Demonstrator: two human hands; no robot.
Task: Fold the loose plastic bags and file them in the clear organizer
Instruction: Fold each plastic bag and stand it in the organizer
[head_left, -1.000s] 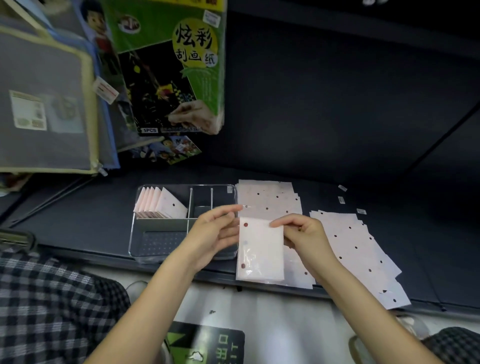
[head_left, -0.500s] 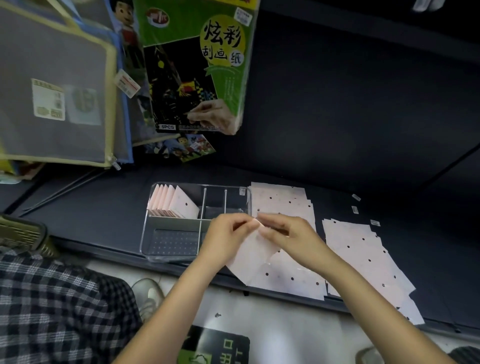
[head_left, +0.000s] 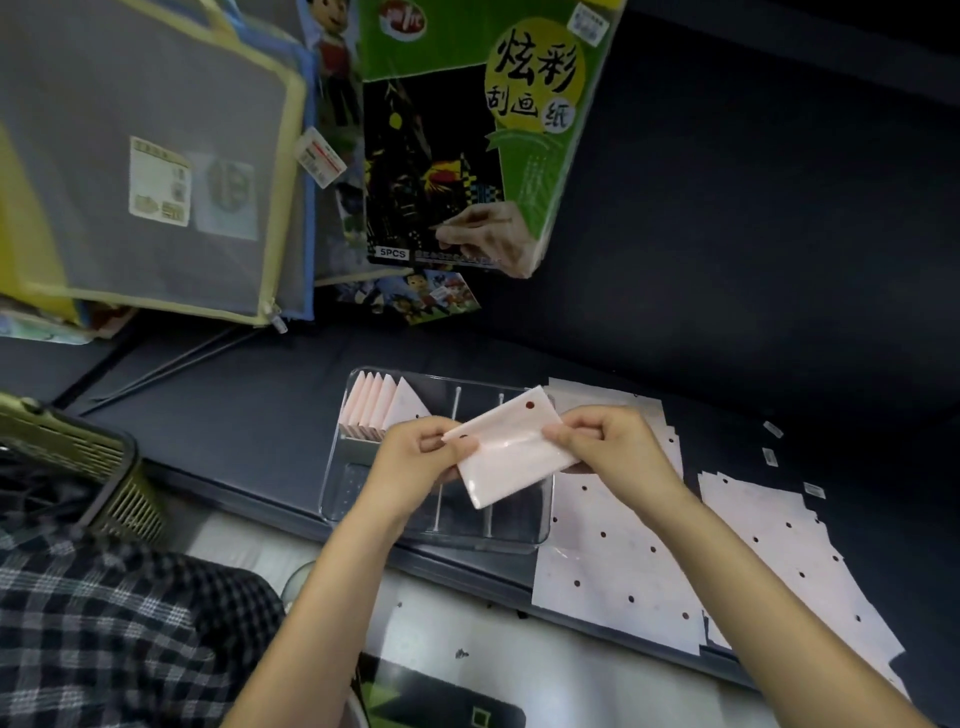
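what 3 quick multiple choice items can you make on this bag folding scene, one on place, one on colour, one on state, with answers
1. Where do the filed folded bags sit in the clear organizer?
A. far left compartment
B. far right compartment
C. outside it, on the shelf

2. What colour are the dots on the loose flat bags?
A. green
B. dark
C. yellow

3. What is the state of the bag being worked on?
A. lying flat on the shelf
B. already filed in the organizer
C. held in the air by both hands

Answers:
1 A, the upright pink stack stands at the organizer's left end.
2 B, dark round dots scatter over the pale sheets.
3 C, the left hand and right hand pinch its ends above the organizer.
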